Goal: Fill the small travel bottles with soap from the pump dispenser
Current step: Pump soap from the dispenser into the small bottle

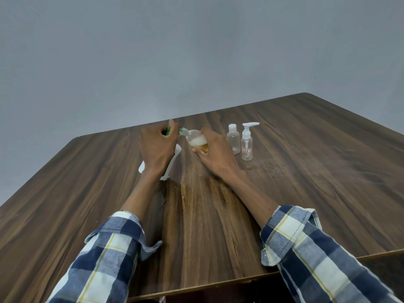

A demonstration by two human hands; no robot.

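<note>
on the desk (284, 193), left hand (157, 147) grips the pump dispenser's (175, 156) green head; right hand (213, 153) pinches a light, slippery, half-filled travel bottle (195, 139), best held around its body.

One label is seen, on the small pump bottle (247, 147) standing at the right of the worktop (306, 171). It is a white sticker with a red border, stuck low on the clear body. A few dark handwritten characters are marked on it, but they are too small and blurred to be read. No other text, brand or number can be made out.
</note>
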